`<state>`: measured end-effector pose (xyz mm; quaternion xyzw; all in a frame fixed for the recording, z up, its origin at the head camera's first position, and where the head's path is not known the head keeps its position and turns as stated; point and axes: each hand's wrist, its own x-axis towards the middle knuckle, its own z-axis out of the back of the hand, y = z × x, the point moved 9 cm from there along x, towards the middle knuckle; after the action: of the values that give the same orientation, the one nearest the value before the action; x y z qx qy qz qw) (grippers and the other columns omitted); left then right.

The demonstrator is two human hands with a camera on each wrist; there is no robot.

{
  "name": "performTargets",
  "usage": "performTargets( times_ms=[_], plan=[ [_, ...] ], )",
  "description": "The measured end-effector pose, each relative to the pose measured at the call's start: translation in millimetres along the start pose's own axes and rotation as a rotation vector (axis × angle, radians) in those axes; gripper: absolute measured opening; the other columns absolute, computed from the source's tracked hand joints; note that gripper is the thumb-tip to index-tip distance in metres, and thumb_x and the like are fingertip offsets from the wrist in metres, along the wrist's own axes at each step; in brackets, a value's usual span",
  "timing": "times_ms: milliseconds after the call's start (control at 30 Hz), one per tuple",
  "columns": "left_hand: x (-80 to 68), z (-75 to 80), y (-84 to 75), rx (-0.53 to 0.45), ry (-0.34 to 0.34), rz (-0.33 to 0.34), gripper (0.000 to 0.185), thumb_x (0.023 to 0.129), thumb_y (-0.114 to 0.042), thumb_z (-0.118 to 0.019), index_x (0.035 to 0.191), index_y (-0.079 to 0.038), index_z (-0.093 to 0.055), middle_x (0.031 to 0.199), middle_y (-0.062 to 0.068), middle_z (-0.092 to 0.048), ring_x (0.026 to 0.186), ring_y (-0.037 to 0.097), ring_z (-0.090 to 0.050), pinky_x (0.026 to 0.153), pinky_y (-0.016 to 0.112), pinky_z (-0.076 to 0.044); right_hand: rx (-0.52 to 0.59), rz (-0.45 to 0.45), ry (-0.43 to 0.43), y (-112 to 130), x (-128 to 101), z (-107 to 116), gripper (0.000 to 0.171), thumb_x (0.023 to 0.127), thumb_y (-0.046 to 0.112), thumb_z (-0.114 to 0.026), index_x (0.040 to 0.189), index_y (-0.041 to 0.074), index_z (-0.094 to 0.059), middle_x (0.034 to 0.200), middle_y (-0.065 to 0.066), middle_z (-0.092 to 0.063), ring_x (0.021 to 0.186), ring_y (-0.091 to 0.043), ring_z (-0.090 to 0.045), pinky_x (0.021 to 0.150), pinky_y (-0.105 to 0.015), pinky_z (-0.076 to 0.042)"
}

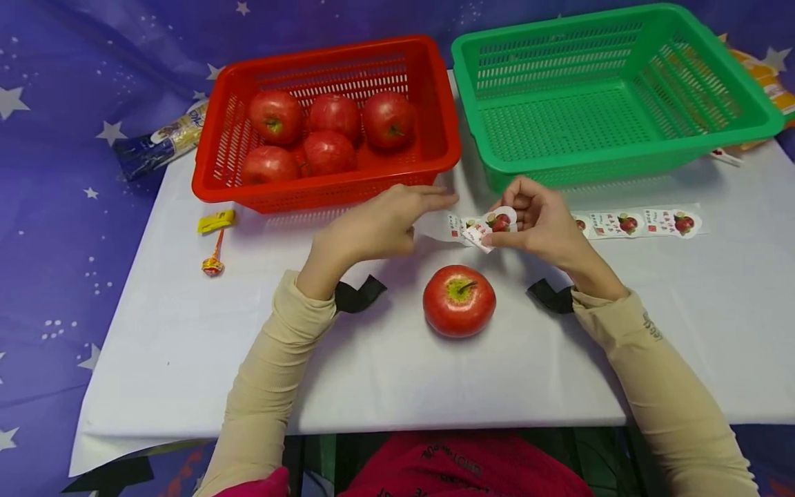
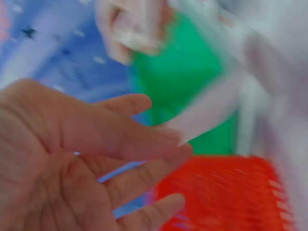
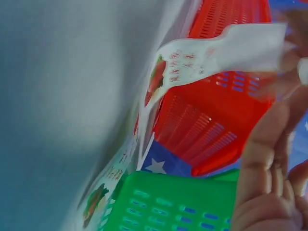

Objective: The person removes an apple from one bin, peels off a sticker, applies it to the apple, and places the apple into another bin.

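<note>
A red apple stands on the white table between my forearms. Just beyond it, my right hand pinches an apple sticker at the end of a white label strip; the right wrist view shows that curled sticker beside my right hand. My left hand reaches in with straight fingers at the strip's blank end. In the blurred left wrist view my left hand is spread, the white strip at its fingertips.
A red basket at the back left holds several apples. Beside it sits a green basket. A lollipop and a yellow wrapper lie at the left; a packet lies behind them.
</note>
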<state>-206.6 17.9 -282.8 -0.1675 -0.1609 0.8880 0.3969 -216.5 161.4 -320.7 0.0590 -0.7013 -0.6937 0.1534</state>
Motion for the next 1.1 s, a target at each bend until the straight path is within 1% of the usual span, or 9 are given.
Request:
performTargets(
  times_ms=[133, 233, 367, 600, 767, 833, 933, 1000, 1100],
  plan=[
    [-10.3, 4.9, -36.8, 0.118, -0.038, -0.073, 0.037, 0.092, -0.004, -0.051, 0.127, -0.009, -0.063, 0.132, 0.009, -0.06, 0.128, 0.023, -0.053, 0.107, 0.037, -0.041, -0.06, -0.024, -0.056, -2, 0, 5, 0.044, 0.066, -0.019, -0.074, 0.082, 0.008, -0.044, 0.084, 0.004, -0.069, 0.064, -0.005, -0.062, 0.052, -0.015, -0.045],
    [-14.3, -7.3, -40.1, 0.247, 0.021, 0.074, 0.036, 0.094, -0.044, -0.056, 0.11, -0.016, -0.071, 0.116, 0.006, -0.068, 0.128, 0.028, -0.052, 0.113, 0.052, -0.029, -0.15, -0.044, -0.114, -4, 0, 10, 0.047, 0.066, -0.017, -0.076, 0.082, 0.011, -0.041, 0.088, 0.006, -0.065, 0.058, -0.003, -0.056, 0.05, -0.015, -0.042],
    [-20.5, -21.8, -37.2, 0.348, 0.085, 0.237, 0.065, 0.076, -0.079, -0.054, 0.089, -0.018, -0.073, 0.113, 0.004, -0.069, 0.138, 0.036, -0.038, 0.115, 0.064, -0.008, -0.292, -0.072, -0.156, -6, 0, 14, 0.052, 0.065, -0.011, -0.08, 0.08, 0.012, -0.036, 0.089, 0.008, -0.058, 0.048, -0.001, -0.04, 0.044, -0.017, -0.033],
    [-11.4, -51.2, -58.0, 0.298, 0.15, 0.042, 0.085, 0.063, -0.06, -0.081, 0.129, -0.012, -0.055, 0.112, 0.002, -0.064, 0.112, 0.021, -0.058, 0.102, 0.046, -0.041, -0.316, 0.027, -0.152, 3, -2, 6, 0.05, 0.061, -0.017, -0.078, 0.08, 0.001, -0.035, 0.086, 0.002, -0.043, 0.059, -0.004, -0.042, 0.05, -0.017, -0.031],
    [1.0, -46.5, -34.0, 0.092, 0.126, 0.027, 0.062, 0.066, -0.048, -0.082, 0.112, -0.012, -0.061, 0.094, -0.003, -0.067, 0.087, 0.013, -0.062, 0.083, 0.029, -0.05, -0.144, 0.074, -0.139, 6, -1, 1, 0.046, 0.063, -0.023, -0.073, 0.082, 0.005, -0.042, 0.084, 0.0, -0.042, 0.06, -0.006, -0.042, 0.052, -0.015, -0.032],
    [4.8, -40.9, -15.2, -0.022, 0.119, 0.069, 0.068, 0.072, -0.051, -0.077, 0.124, -0.012, -0.059, 0.103, -0.002, -0.067, 0.093, 0.014, -0.061, 0.084, 0.028, -0.05, -0.06, 0.075, -0.133, 5, 1, 1, 0.047, 0.064, -0.026, -0.071, 0.091, 0.007, -0.049, 0.087, -0.002, -0.047, 0.059, -0.005, -0.047, 0.052, -0.014, -0.035],
    [7.8, -37.2, 7.1, -0.153, 0.135, 0.118, 0.079, 0.083, -0.059, -0.063, 0.15, -0.028, -0.033, 0.134, -0.002, -0.056, 0.113, 0.016, -0.054, 0.1, 0.033, -0.043, -0.01, 0.076, -0.131, 6, 1, 3, 0.048, 0.068, -0.023, -0.07, 0.107, 0.004, -0.06, 0.092, -0.003, -0.057, 0.069, -0.008, -0.056, 0.061, -0.015, -0.042],
    [9.4, -36.8, 13.8, -0.179, 0.155, 0.124, 0.077, 0.09, -0.059, -0.055, 0.153, -0.037, -0.017, 0.145, -0.003, -0.047, 0.122, 0.019, -0.048, 0.105, 0.037, -0.038, -0.01, 0.069, -0.133, 6, 0, 5, 0.043, 0.071, -0.019, -0.071, 0.108, 0.003, -0.066, 0.093, -0.001, -0.065, 0.078, -0.009, -0.058, 0.067, -0.017, -0.042],
    [11.7, -37.0, 12.2, -0.171, 0.169, 0.083, 0.069, 0.094, -0.054, -0.051, 0.152, -0.039, -0.018, 0.147, -0.004, -0.044, 0.123, 0.019, -0.047, 0.106, 0.037, -0.036, 0.01, 0.034, -0.12, 4, -3, 5, 0.031, 0.074, -0.015, -0.072, 0.098, 0.005, -0.072, 0.089, 0.004, -0.071, 0.085, -0.01, -0.057, 0.075, -0.019, -0.042]
  ],
)
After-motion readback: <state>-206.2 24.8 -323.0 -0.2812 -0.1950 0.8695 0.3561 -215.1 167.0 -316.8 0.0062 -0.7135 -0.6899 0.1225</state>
